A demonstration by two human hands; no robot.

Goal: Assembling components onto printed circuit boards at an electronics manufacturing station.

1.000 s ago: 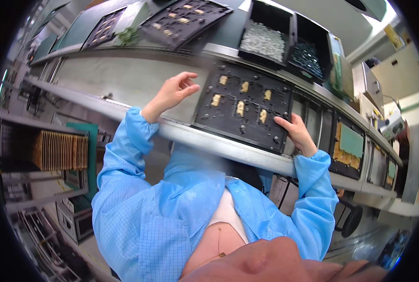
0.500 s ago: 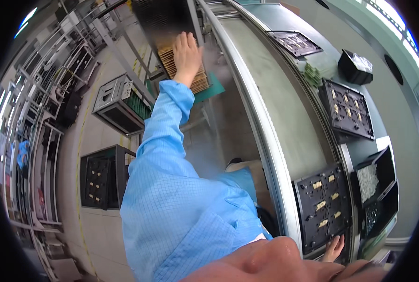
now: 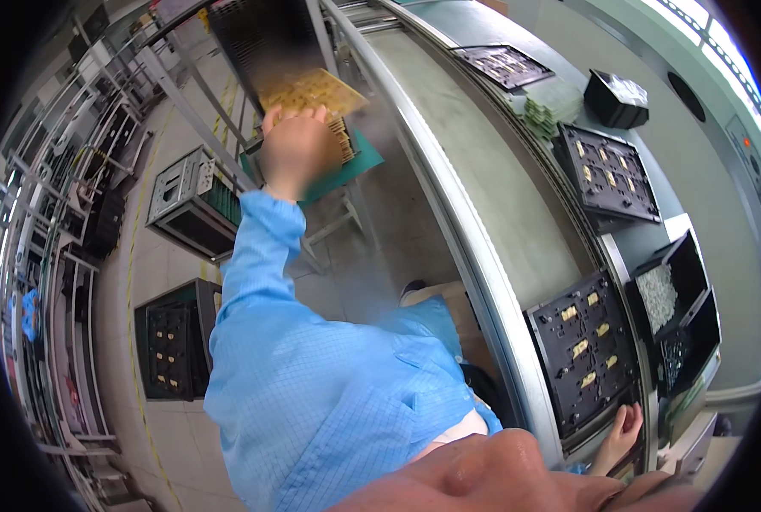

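At the upper left, my left hand point(image 3: 295, 154) is closed on the near edge of a tan circuit board panel point(image 3: 316, 92). The panel is tilted above a stack of similar tan boards point(image 3: 344, 141), which is partly hidden by the hand and panel. The hand is smeared by motion. A black slotted rack point(image 3: 256, 43) stands just behind. Far off at the lower right, my right hand point(image 3: 623, 433) has its fingers curled in, with nothing visible in them. It is beside the near corner of a black fixture tray point(image 3: 583, 350), where several small tan boards sit.
A metal-railed conveyor point(image 3: 474, 171) runs along my right. Beyond it are another black fixture tray point(image 3: 609, 175), a stack of green boards point(image 3: 541, 118) and a black bin of clear small parts point(image 3: 656, 297). On the floor at left stand a board rack point(image 3: 188, 200) and a black box point(image 3: 205, 328).
My left hand has drawn back toward me and now grips a tan panel lifted off the stack. My right hand's fingers have curled in beside the tray. The whole view has shifted slightly.
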